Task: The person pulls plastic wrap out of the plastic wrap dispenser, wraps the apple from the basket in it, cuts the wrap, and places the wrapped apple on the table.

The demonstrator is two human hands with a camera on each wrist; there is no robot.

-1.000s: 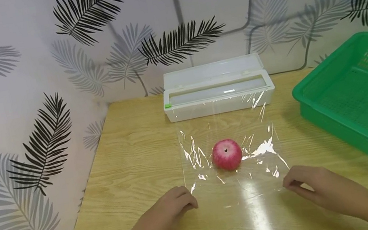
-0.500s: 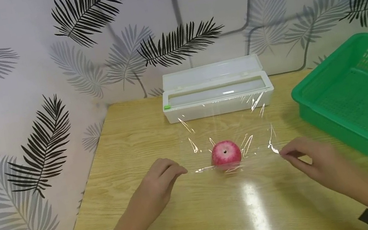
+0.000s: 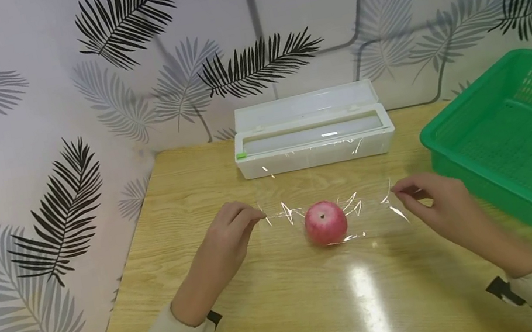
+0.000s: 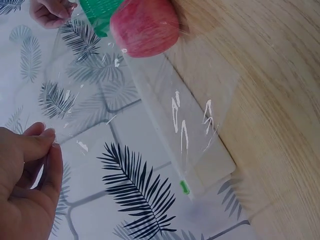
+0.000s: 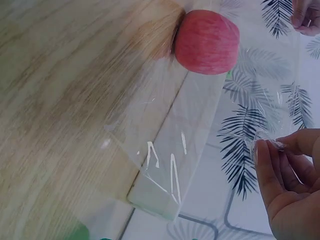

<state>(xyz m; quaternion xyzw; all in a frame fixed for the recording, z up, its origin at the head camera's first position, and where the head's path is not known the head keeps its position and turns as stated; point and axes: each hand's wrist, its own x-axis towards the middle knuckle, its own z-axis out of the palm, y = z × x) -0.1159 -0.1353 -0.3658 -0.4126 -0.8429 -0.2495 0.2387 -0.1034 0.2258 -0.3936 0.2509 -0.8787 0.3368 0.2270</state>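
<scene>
A red apple (image 3: 326,223) sits on the wooden table in the middle of the head view. Clear cling film (image 3: 287,212) is spread about it, showing mostly as glints and thin edge lines. My left hand (image 3: 219,251) pinches one corner of the film between thumb and fingers, to the left of the apple. On the other side, my right hand (image 3: 441,206) pinches the opposite corner, which looks bunched at the fingertips in the right wrist view. Both hands are raised above the table, and the film (image 4: 180,125) hangs loosely creased from them.
Behind the apple stands a white cling film box (image 3: 316,156) with its lid raised and a roll inside. A green basket (image 3: 488,183) takes up the right side of the table (image 3: 294,327). A leaf-patterned wall closes off the back and left.
Both hands have lifted and moved away from the body toward the box, carrying the film's near edge from in front of the apple up to its level. The apple has stayed put.
</scene>
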